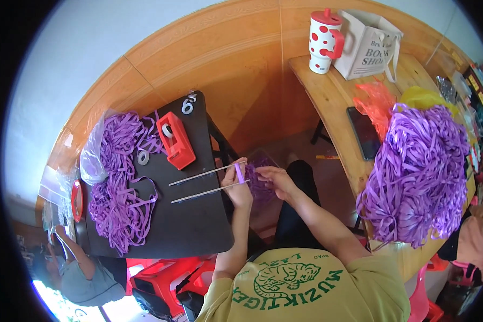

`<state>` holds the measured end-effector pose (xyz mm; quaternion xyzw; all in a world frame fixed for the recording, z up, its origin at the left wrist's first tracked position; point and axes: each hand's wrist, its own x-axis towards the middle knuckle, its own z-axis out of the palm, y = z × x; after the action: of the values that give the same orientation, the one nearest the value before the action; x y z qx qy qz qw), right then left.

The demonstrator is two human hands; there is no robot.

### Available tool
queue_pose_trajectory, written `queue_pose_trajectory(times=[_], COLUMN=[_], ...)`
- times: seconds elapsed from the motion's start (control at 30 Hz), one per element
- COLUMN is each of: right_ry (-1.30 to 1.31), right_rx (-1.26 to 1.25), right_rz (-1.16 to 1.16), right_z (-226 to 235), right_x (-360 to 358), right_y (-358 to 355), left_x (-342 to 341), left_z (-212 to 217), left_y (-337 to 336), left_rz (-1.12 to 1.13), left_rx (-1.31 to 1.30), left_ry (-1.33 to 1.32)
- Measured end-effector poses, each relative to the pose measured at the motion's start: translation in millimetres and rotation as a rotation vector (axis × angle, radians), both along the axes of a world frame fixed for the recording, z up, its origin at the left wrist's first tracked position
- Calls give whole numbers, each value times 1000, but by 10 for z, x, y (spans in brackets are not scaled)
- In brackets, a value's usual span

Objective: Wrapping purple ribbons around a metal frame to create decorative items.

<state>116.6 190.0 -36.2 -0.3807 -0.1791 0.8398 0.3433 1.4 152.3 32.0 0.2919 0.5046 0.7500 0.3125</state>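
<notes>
My left hand (238, 185) is closed round the near ends of two thin metal rods (201, 175), which stick out to the left, side by side, over the dark table's edge. A flat purple ribbon (240, 173) spans the gap between the rods beside my left fingers. Just to the right, my right hand (278, 181) is pinched, its fingertips at the purple ribbon strands. How the strand runs between the hands is too small to follow. Below both hands, more purple ribbon (262, 189) lies in a clear container, partly hidden by my hands.
The dark table (193, 228) bears a purple ribbon heap (121, 198), a red tape dispenser (176, 142) and tape rolls (187, 106). On the wooden table (327, 115) are a larger ribbon heap (416, 172), a phone (362, 134), a spotted tumbler (323, 43) and a bag (366, 48).
</notes>
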Motion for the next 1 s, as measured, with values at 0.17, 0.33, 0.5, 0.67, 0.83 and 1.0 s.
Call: queue_pose_trajectory(times=[0.17, 0.33, 0.5, 0.67, 0.83, 1.0], right_ry=[-331, -558, -849, -681, -479, -282], right_rx=[786, 1120, 1174, 1152, 1086, 837], right_rz=[-85, -69, 102, 196, 184, 382], right_z=[-247, -301, -202, -559, -614, -486], right_x=[-10, 13, -71, 185, 253, 348], right_y=[-80, -173, -254, -253, -548, -607], left_x=[39, 21, 21, 76, 30, 101], left_z=[-2, -4, 15, 39, -52, -336], left_y=[15, -21, -42, -8, -84, -418], left_rz=[-37, -32, -23, -20, -44, -39], left_rx=[-7, -15, -25, -63, -32, -228], left_ry=[-59, -41, -37, -14, 48, 167])
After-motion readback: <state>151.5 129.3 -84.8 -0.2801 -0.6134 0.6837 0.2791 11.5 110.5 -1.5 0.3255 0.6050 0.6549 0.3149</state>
